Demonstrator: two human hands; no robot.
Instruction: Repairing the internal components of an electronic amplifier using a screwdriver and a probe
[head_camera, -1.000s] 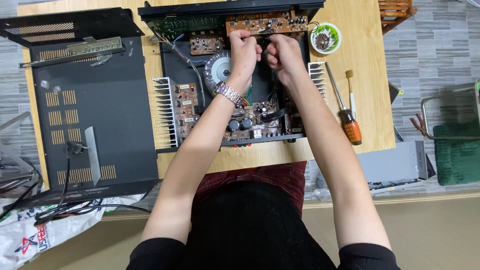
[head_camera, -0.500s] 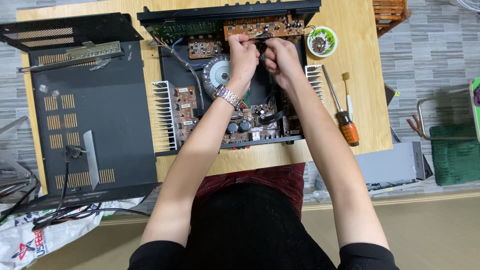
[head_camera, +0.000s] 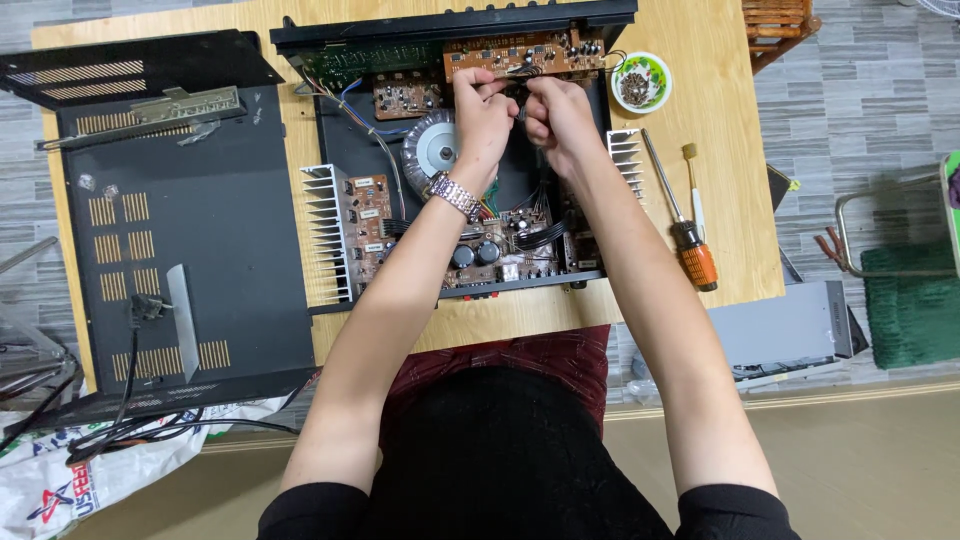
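Note:
An opened black amplifier chassis lies on the wooden table. Inside are a brown circuit board at the far side, a round grey transformer and finned heat sinks. My left hand, with a metal watch on its wrist, and my right hand meet just below the brown board. Both pinch a thin black wire between their fingertips. What the wire joins to is hidden by my fingers.
The removed black cover lies to the left, with a power cord over it. To the right of the chassis are a small bowl of screws, an orange-handled screwdriver and a thin second tool. A grey box sits on the floor.
My two hands have stayed over the same spot near the brown board, fingers shifting slightly closer together. The view itself has drifted a little.

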